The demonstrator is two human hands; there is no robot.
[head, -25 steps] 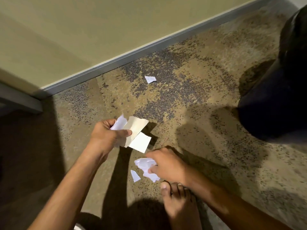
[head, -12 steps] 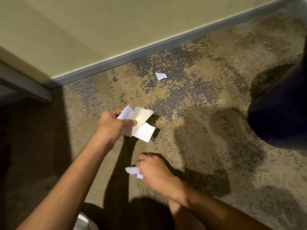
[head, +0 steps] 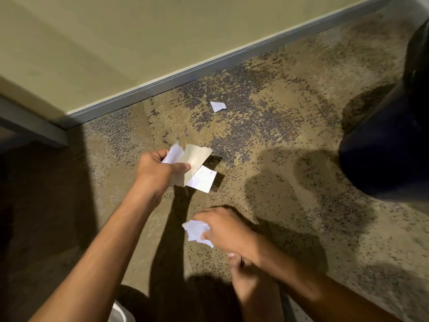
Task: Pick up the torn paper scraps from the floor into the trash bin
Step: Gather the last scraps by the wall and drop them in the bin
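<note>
While my bare foot [head: 246,282] rests on the carpet [head: 290,159] nearest me, my right hand [head: 222,231] curls its fingers round crumpled white scraps [head: 197,230]. Farther out, my left hand [head: 157,170] pinches several flat torn pieces [head: 195,168]. Beyond, one small scrap [head: 217,106] lies near the baseboard [head: 185,74]; a dark bin [head: 392,140] stands at right.

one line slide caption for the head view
Left hand grips flat paper pieces, right hand holds crumpled scraps; one scrap lies on the carpet.
</note>
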